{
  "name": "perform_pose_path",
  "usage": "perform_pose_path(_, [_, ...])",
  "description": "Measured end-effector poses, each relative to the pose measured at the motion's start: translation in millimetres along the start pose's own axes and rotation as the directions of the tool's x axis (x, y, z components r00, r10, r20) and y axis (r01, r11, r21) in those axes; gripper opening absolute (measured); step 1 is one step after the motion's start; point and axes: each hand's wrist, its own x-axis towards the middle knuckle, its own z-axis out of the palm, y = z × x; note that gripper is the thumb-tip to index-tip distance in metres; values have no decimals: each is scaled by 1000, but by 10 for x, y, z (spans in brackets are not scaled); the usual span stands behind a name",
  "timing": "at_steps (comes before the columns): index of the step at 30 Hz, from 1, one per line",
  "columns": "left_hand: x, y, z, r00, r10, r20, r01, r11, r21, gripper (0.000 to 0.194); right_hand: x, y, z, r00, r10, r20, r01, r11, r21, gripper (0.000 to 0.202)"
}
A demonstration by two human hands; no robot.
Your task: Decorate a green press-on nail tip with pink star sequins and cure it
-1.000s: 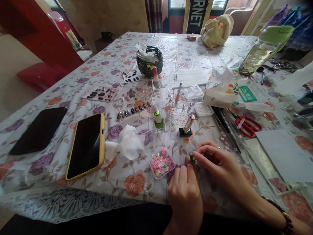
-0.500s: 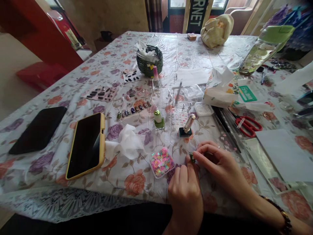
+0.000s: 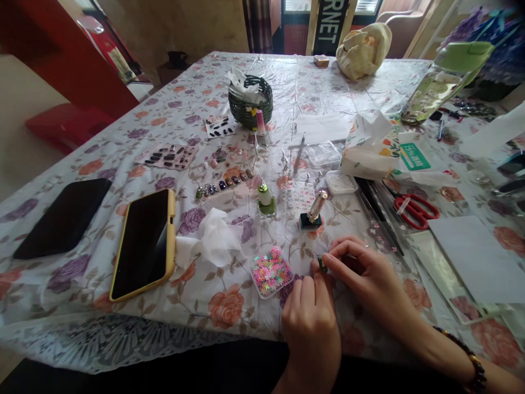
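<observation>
work in hand: one small dark green piece (image 3: 322, 264), located at the near side of the bench (image 3: 164, 104), just right of the box of flower sequins (image 3: 271, 272) and nearer the person than the gold-capped bottle (image 3: 314, 213).

fingers: the left hand (image 3: 311, 309) was curled, its thumb and forefinger pinching the piece at their tips. the right hand (image 3: 367, 268) met it from the other side, fingertips touching its edge; whether they also gripped it or only pressed could not be told.

done, as judged from the layout: a row of nail tips (image 3: 225, 185) lay beyond the tissue (image 3: 219, 238), coloured and, by their look, finished. the green piece already carried its dark colour. the green bottle (image 3: 266, 203) and the gold-capped bottle both stood upright with caps on, which suggested no polish was being applied at this moment.

left: the piece was between the hands and not yet set down, so work on it was judged incomplete. its surface detail was too small to read, so how much remained could not be fixed. the sticker sheet (image 3: 297, 197) and the tray of clear beads (image 3: 342, 183) lay within reach, neither being touched.
</observation>
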Motion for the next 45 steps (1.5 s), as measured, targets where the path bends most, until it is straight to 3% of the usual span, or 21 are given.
perform_pose_path(23, [3,2,0,1000,11,-10,-11,1000,15,18,-10,31,28,999,-26,-30,24,999,-48,20])
perform_pose_path(45, [-1,2,-11,1000,-2,14,2,1000,-4,18,-9,14,22,997,67,-35,-67,998,-3,18])
